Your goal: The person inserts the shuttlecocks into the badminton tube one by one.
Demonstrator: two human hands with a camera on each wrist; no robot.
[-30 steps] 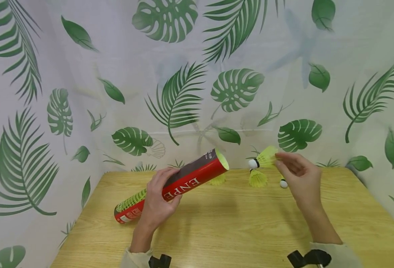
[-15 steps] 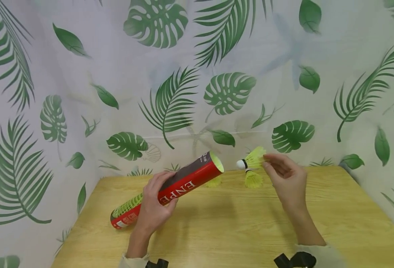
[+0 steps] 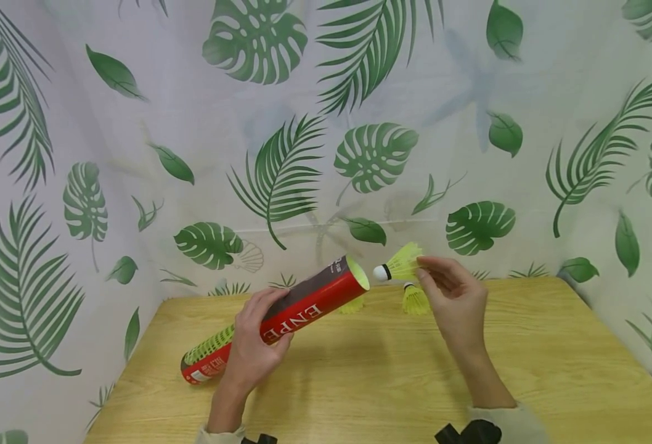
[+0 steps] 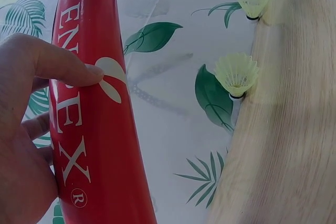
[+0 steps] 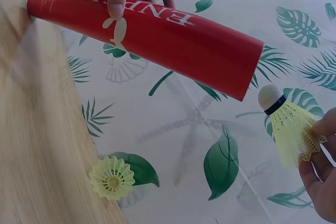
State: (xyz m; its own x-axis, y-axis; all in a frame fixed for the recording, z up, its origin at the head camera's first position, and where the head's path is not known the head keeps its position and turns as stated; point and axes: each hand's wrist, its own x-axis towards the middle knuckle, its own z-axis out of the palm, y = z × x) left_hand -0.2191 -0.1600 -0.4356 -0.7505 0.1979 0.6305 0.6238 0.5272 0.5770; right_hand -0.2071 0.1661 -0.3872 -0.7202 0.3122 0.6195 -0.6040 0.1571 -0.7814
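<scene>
My left hand [image 3: 256,339] grips a red and dark grey shuttlecock tube [image 3: 316,300] round its middle. The tube leans, its open mouth raised to the right and its lower end down near the table. Yellow shuttlecock skirts show through the side near that lower end. By the skirt's edge, the fingers and thumb of my right hand [image 3: 455,302] pinch a yellow shuttlecock [image 3: 402,264]. Its white cork points left, a short gap from the tube's mouth. The right wrist view shows the same cork [image 5: 270,97] just off the tube's end [image 5: 247,72].
Two more yellow shuttlecocks stand at the table's back edge, one [image 3: 415,299] below the held one, another [image 3: 352,304] partly behind the tube. The wood-grain table [image 3: 359,382] meets a leaf-patterned cloth [image 3: 304,185] at the back and sides.
My right hand has carried the shuttlecock left, bringing its cork close to the tube's mouth. The left hand keeps its grip on the tube. The head view has shifted slightly.
</scene>
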